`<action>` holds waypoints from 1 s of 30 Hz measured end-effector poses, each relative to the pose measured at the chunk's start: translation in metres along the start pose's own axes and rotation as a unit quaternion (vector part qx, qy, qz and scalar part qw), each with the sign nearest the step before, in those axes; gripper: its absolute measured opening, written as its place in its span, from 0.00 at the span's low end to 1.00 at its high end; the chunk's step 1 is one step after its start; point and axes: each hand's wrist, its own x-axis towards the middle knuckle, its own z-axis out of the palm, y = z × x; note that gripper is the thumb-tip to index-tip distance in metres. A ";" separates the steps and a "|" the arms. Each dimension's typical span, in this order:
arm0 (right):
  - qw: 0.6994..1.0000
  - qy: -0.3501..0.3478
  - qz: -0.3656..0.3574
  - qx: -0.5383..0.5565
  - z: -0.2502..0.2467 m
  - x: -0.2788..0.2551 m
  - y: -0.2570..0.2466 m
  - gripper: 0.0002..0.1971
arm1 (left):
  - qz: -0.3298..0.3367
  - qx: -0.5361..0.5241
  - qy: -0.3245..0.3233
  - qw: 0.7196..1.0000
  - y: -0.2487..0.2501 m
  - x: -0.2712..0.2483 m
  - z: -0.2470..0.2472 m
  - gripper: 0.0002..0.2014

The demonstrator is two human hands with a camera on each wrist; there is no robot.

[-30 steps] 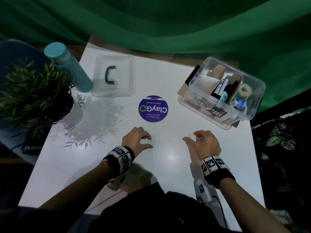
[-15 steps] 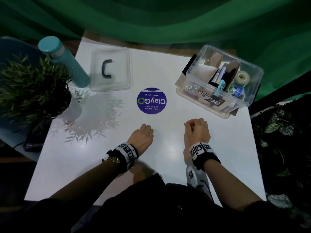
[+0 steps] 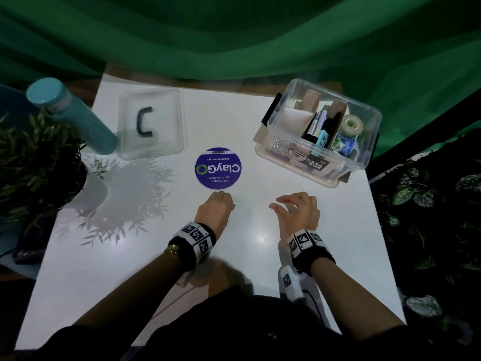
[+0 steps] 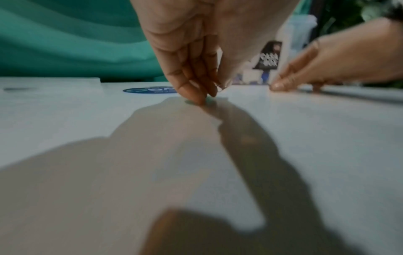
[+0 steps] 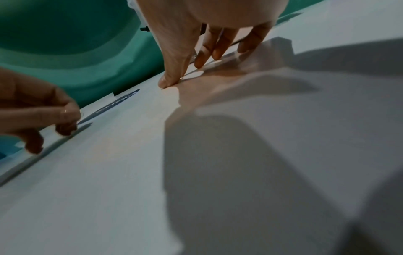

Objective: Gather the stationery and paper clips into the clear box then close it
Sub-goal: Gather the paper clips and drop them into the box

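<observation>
One clear box (image 3: 364, 162) stood open at the far right of the white tabletop (image 3: 145, 256), holding one tape roll (image 3: 352, 125), pens and a small heap of paper clips (image 3: 280, 144). Its one lid (image 3: 150, 123) lay flat, well apart to the left. Nearer, two hands touched the tabletop: the left hand (image 3: 214, 207) with fingers (image 4: 191, 93) bunched together, whether on anything I cannot tell; the right hand (image 3: 299, 211) with fingers (image 5: 206, 55) spread. One teal bottle (image 3: 70, 114) and one plant (image 3: 33, 162) stood far left.
</observation>
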 end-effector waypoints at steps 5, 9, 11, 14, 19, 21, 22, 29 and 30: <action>0.999 -0.020 -0.029 -0.003 0.003 0.001 0.001 0.05 | -0.004 -0.131 0.090 0.987 0.036 0.057 -0.045 0.06; 0.992 -0.042 -0.102 -0.065 0.008 0.002 0.004 0.06 | 0.055 -0.163 0.165 0.971 0.066 0.103 -0.078 0.08; 0.989 -0.042 -0.118 -0.084 0.009 0.003 0.003 0.06 | 0.087 -0.173 0.185 0.964 0.079 0.121 -0.088 0.07; 0.974 -0.034 -0.171 -0.147 0.010 0.004 0.004 0.07 | 0.114 -0.142 0.172 0.968 0.093 0.142 -0.092 0.07; 0.957 -0.049 -0.233 -0.167 0.004 0.004 0.009 0.07 | 0.136 -0.001 0.126 0.983 0.097 0.161 -0.084 0.08; 0.979 -0.038 -0.177 -0.090 -0.007 0.004 0.003 0.06 | 0.133 0.026 0.118 0.984 0.096 0.166 -0.084 0.11; 0.987 -0.024 -0.150 -0.044 -0.013 0.006 -0.002 0.06 | 0.132 0.036 0.110 0.985 0.096 0.167 -0.083 0.13; 0.963 0.179 -0.141 0.143 -0.063 0.061 -0.046 0.03 | 0.096 0.019 0.114 0.989 0.091 0.166 -0.079 0.16; 0.959 0.194 -0.146 0.145 -0.069 0.070 -0.053 0.04 | 0.092 0.014 0.121 0.988 0.092 0.166 -0.079 0.15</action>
